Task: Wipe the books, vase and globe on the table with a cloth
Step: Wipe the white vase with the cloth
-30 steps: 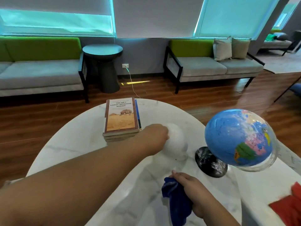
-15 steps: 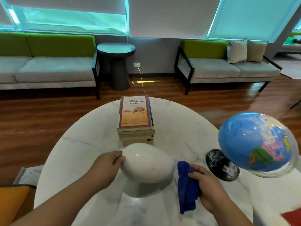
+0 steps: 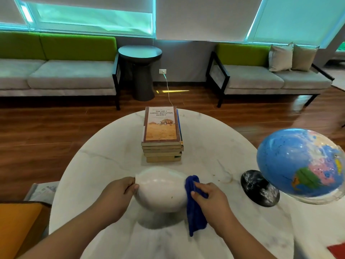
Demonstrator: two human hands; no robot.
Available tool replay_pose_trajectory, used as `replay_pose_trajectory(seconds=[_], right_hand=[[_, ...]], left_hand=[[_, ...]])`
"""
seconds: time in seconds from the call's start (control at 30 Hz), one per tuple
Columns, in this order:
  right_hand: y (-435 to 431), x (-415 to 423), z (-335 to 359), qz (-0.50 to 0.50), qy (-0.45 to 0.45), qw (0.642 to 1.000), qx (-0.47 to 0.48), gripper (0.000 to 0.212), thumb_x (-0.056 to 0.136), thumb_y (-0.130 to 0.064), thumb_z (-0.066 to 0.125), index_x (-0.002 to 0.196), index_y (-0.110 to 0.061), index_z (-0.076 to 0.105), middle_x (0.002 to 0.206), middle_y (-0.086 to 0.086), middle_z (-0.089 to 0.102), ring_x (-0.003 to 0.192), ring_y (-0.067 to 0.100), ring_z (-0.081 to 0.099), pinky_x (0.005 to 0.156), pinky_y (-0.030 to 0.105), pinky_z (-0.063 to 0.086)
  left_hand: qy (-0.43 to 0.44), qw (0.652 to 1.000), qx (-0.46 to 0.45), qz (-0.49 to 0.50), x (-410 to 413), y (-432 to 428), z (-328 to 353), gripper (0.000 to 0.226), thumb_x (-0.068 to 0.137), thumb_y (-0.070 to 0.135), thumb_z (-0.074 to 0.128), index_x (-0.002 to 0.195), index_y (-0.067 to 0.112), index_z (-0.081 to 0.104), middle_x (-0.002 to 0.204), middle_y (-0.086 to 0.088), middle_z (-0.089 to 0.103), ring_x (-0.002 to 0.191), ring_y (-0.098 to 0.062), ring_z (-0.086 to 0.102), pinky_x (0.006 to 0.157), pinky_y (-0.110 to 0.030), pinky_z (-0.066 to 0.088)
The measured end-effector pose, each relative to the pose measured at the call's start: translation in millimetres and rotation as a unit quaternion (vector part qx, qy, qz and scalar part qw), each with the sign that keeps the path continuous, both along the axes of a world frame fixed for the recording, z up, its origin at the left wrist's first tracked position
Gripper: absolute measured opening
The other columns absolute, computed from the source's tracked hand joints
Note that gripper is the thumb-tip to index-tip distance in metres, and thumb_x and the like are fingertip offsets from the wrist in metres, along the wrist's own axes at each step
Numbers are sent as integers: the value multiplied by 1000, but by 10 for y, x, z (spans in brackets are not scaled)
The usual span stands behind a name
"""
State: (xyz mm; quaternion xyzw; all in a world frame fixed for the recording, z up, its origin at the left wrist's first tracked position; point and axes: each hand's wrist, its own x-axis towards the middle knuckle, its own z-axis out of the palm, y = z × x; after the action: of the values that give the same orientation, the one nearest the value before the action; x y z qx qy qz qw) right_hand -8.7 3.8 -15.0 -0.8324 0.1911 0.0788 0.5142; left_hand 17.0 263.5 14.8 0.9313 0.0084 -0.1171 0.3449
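A white round vase (image 3: 160, 189) lies on its side, lifted a little above the white marble table (image 3: 104, 165). My left hand (image 3: 119, 193) grips its narrow neck end at the left. My right hand (image 3: 211, 199) holds a blue cloth (image 3: 195, 204) pressed against the vase's right end. A stack of several books (image 3: 162, 135) stands behind the vase, mid-table. The blue globe (image 3: 300, 163) on its black marbled base (image 3: 259, 187) stands at the right edge.
An orange seat (image 3: 18, 225) sits at the lower left beside the table, with papers (image 3: 43, 189) behind it. A red item (image 3: 337, 251) shows at the lower right corner. Sofas and a dark round side table (image 3: 140, 71) stand along the far wall.
The vase went from upright to tipped on its side and lifted in my left hand. My right hand brought the blue cloth up against its right end.
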Motion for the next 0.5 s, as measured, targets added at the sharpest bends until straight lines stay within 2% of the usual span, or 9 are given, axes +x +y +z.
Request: replay_pose_trajectory(seconds=[0.13, 0.2, 0.27, 0.4, 0.5], right_hand=[[-90, 49, 8, -5, 17, 999, -33, 29, 93, -22, 60, 123, -20, 61, 112, -2, 59, 94, 13, 56, 82, 21, 47], [-12, 53, 40, 18, -1, 999, -49, 29, 93, -25, 60, 122, -20, 60, 106, -6, 56, 89, 9, 54, 76, 17, 44], [110, 55, 75, 60, -22, 996, -57, 25, 92, -29, 63, 116, -24, 61, 101, -8, 55, 89, 7, 54, 80, 17, 43], [57, 85, 61, 55, -30, 997, -46, 22, 90, -26, 65, 112, -26, 64, 99, -11, 52, 90, 2, 54, 71, 6, 38], [-171, 82, -36, 40, -20, 996, -77, 21, 91, -15, 63, 110, -23, 64, 108, -15, 50, 105, 9, 55, 71, -1, 35]], left_hand=[[-7, 1000, 2, -12, 27, 16, 15, 26, 100, 25, 46, 98, 8, 65, 94, -4, 68, 87, -18, 59, 82, -35, 47], [-8, 1000, 7, -16, 34, 7, 22, 25, 100, 26, 46, 98, 9, 65, 95, -3, 68, 87, -17, 58, 82, -33, 47], [-12, 1000, 8, -22, 35, 5, 24, 24, 100, 25, 46, 98, 11, 65, 94, -1, 68, 87, -16, 58, 81, -32, 47], [-14, 1000, 2, -23, 17, 35, -3, 24, 99, 24, 47, 95, 9, 66, 90, -4, 68, 84, -17, 59, 78, -32, 47], [-8, 1000, 1, -21, -1, 60, -34, 27, 99, 25, 48, 96, 5, 65, 91, -9, 69, 86, -23, 61, 78, -36, 48]])
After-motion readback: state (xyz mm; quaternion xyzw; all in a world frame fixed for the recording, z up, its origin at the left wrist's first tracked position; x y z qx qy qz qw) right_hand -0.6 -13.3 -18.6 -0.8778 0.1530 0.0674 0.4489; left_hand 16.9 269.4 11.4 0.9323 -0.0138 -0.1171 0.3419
